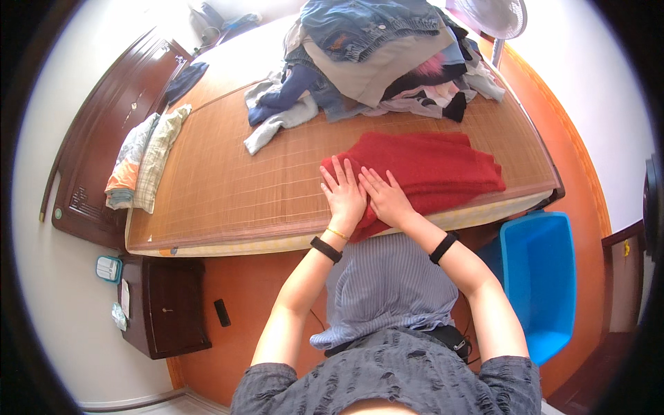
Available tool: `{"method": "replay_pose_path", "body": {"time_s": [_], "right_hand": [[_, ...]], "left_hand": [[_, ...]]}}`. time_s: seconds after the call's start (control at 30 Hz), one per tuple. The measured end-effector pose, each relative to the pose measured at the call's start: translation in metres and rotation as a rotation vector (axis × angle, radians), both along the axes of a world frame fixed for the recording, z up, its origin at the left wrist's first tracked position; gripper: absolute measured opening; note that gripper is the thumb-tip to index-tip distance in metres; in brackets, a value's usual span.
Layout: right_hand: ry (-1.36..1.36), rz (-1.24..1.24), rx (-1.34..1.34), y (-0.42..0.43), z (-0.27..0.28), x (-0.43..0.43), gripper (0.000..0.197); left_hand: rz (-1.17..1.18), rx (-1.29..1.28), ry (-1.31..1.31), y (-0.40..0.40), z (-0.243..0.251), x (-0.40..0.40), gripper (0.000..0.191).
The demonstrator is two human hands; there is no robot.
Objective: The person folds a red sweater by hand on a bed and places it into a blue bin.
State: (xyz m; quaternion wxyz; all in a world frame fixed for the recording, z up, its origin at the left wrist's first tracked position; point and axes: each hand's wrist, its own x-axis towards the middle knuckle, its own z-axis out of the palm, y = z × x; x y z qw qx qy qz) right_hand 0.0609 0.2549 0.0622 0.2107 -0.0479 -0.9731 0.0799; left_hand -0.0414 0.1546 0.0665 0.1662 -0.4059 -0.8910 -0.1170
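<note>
A red knitted garment [436, 166], folded over itself, lies near the front edge of a bed covered by a brown woven mat [218, 176]. My left hand [343, 194] rests palm down on its left end, fingers spread. Close beside it, my right hand [386, 199] is also laid flat on the red cloth, its fingertips almost at the left hand. Neither hand grips the fabric. Part of the garment hangs over the mattress edge below my hands. The layers underneath are hidden.
A large heap of clothes [373, 57] with denim on top covers the bed's far side. Folded bedding [150, 161] lies by the dark wooden headboard [111, 135]. A blue plastic tub [542, 285] stands at right, a nightstand [171, 306] at left, a fan [493, 18] beyond the bed.
</note>
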Motion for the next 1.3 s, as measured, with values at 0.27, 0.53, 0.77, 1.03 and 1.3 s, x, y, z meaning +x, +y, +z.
{"method": "replay_pose_path", "body": {"time_s": [0.27, 0.53, 0.77, 1.03, 1.3], "right_hand": [[0.047, -0.008, -0.001, -0.007, -0.002, -0.004, 0.061], [0.018, -0.047, -0.023, -0.003, -0.005, 0.003, 0.065], [-0.067, -0.183, -0.044, -0.01, -0.008, 0.013, 0.078], [0.111, -0.153, -0.211, -0.011, -0.025, 0.021, 0.068], [0.496, 0.233, -1.412, -0.021, -0.05, 0.007, 0.052]], "left_hand": [[-0.16, 0.416, -0.518, -0.061, -0.034, -0.056, 0.055], [-0.211, -0.082, -0.324, -0.078, -0.03, -0.038, 0.061], [-0.468, 0.363, -0.522, -0.036, -0.005, -0.004, 0.06], [-0.369, 0.183, -0.258, 0.008, 0.022, 0.013, 0.059], [-0.406, 0.01, -0.154, 0.031, 0.038, 0.013, 0.056]]}}
